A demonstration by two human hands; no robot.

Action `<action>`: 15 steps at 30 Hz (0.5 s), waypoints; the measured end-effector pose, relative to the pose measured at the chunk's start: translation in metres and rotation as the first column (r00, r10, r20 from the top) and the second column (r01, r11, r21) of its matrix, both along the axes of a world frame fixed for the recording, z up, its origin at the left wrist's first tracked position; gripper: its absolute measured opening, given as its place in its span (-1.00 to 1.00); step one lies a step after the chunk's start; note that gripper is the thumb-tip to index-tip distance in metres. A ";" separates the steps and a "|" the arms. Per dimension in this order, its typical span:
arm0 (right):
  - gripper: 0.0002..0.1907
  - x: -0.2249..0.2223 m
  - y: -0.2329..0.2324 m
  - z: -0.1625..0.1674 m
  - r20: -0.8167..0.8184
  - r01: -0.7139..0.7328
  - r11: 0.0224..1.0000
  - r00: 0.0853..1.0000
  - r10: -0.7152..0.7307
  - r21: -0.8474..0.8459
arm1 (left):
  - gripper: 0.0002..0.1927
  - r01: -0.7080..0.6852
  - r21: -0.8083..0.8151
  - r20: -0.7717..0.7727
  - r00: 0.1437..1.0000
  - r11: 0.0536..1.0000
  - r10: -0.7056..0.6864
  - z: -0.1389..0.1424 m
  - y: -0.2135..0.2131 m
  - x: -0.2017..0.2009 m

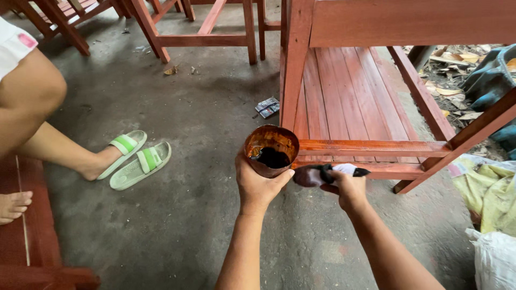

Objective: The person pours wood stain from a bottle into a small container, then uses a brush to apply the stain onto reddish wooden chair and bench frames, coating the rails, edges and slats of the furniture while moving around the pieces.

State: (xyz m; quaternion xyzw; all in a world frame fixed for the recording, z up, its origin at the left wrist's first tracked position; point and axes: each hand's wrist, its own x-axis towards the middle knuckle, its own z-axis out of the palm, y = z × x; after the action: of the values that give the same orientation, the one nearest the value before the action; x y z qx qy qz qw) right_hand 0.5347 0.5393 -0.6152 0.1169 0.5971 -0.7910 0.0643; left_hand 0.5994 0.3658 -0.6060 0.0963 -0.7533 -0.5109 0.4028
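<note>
Landmark = stain cup [271, 151]. Left hand [258, 182] wraps the cup from below, fingers curled round its wall; cup upright, dark liquid pooled low inside, rim smeared. Just right of the cup, right hand [348, 188] is clenched on a stain-soaked rag [322, 174], dark wad poking toward the cup, paler end above the knuckles. Directly behind cup and rag: red-brown wooden table frame [371, 147], front rail touching-close, slatted lower shelf beyond. Left of the cup on the concrete floor [177, 215]: green-white sandals [134, 158], another person's foot in one. Risks, my read: one-handed grip, so knocking the rail could tip the cup; overloaded rag drips onto floor or leaves runs on the rail.
</note>
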 end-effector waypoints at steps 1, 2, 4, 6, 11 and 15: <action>-0.87 0.002 -0.001 -0.001 -0.018 0.042 0.997 0.999 -0.043 -0.066 | 0.07 0.003 -0.005 0.012 1.000 1.000 -0.003 -0.001 0.000 0.000; -0.88 0.003 -0.003 -0.001 -0.039 0.057 0.994 0.997 -0.061 -0.097 | 0.08 0.008 -0.007 0.024 1.000 1.000 -0.008 -0.001 0.001 0.001; -0.89 0.004 -0.011 -0.002 -0.073 0.082 0.983 0.993 -0.095 -0.163 | 0.07 0.003 -0.027 0.002 1.000 1.000 -0.003 -0.001 0.001 0.002; -0.87 0.006 -0.030 -0.008 -0.127 0.077 0.991 0.988 -0.092 -0.114 | 0.07 -0.003 -0.032 -0.005 1.000 0.999 0.003 0.000 0.001 0.003; -0.89 0.005 -0.024 -0.010 -0.138 0.062 0.998 0.988 -0.063 -0.014 | 0.10 0.027 -0.049 0.000 1.000 0.998 -0.027 0.003 0.003 0.001; -0.92 0.019 -0.026 -0.014 -0.547 0.176 0.940 0.837 0.013 0.291 | 0.06 0.023 -0.043 -0.047 0.999 0.999 -0.025 0.003 0.007 0.001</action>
State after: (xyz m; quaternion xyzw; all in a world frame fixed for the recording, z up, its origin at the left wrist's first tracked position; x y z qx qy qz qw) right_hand 0.5540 0.5134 -0.6290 -0.0763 0.7089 -0.6824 -0.1613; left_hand 0.6006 0.3723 -0.6027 0.0664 -0.7554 -0.5018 0.4162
